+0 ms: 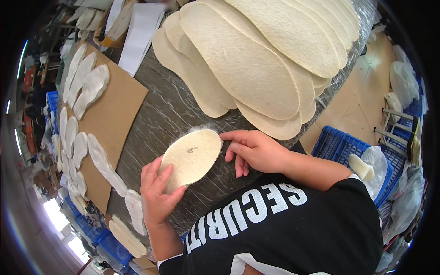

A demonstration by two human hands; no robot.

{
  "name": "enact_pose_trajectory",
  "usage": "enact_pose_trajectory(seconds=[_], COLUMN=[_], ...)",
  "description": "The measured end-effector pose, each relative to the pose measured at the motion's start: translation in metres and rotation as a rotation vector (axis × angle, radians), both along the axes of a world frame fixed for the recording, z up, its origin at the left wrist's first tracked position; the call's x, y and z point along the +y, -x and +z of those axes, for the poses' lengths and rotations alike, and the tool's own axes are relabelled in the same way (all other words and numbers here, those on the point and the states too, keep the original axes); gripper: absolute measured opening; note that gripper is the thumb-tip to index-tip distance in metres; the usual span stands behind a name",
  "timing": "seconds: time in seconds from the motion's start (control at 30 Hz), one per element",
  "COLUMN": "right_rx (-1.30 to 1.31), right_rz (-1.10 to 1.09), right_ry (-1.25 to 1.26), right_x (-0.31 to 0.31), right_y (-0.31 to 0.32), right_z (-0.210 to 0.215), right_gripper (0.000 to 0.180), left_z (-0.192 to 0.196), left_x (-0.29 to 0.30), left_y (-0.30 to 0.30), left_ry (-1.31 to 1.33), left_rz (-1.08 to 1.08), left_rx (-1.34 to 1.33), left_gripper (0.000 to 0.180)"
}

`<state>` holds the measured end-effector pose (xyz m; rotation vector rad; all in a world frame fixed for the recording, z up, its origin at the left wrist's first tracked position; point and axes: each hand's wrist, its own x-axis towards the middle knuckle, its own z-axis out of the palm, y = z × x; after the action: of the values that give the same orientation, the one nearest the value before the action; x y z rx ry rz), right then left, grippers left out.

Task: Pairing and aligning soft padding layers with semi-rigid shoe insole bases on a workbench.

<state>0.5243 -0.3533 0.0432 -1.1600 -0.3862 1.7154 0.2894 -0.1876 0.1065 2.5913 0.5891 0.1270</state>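
My left hand (pixel 158 190) grips the lower left end of a cream insole (pixel 195 158). Its thumb lies on the top face and the fingers go round the edge. The insole is tilted up over the dark table, with a small pencil mark on its face and grey-white fuzz showing along the far rim. My right hand (pixel 256 153) has its index finger stretched to the insole's right edge. The other fingers are loosely bent and apart, with nothing seen between them. Beyond the hands lies a large fanned stack of cream insoles (pixel 238 55).
A brown cardboard sheet (pixel 114 91) carries several white fuzzy insoles (pixel 91 91) at the left of the dark marbled table (pixel 158 107). White paper (pixel 142 32) lies at the back. Blue crates (pixel 341 146) and a small step ladder (pixel 396 130) stand on the floor at right.
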Motion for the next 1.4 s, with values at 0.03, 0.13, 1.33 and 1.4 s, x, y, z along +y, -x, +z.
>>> enact_pose_trajectory(seconds=[0.03, 0.13, 1.33, 1.4], right_rx=[0.0, 0.0, -0.316, -0.317], right_rz=[0.003, 0.008, 0.185, 0.182], right_ry=[0.002, 0.006, -0.098, -0.11], right_x=[0.0, 0.001, -0.01, -0.009], right_y=[0.0, -0.001, 0.006, 0.006], right_z=[0.0, 0.001, 0.016, 0.013], right_gripper=[0.043, 0.044, 0.037, 0.042], left_z=[0.0, 0.0, 0.004, 0.003], left_x=[0.0, 0.001, 0.003, 0.003], left_y=[0.0, 0.0, -0.017, -0.018], left_ry=[-0.001, 0.005, -0.003, -0.008], left_rz=[0.005, 0.011, -0.006, -0.003], left_rx=[0.004, 0.024, 0.14, 0.145], left_gripper=[0.059, 0.057, 0.065, 0.065])
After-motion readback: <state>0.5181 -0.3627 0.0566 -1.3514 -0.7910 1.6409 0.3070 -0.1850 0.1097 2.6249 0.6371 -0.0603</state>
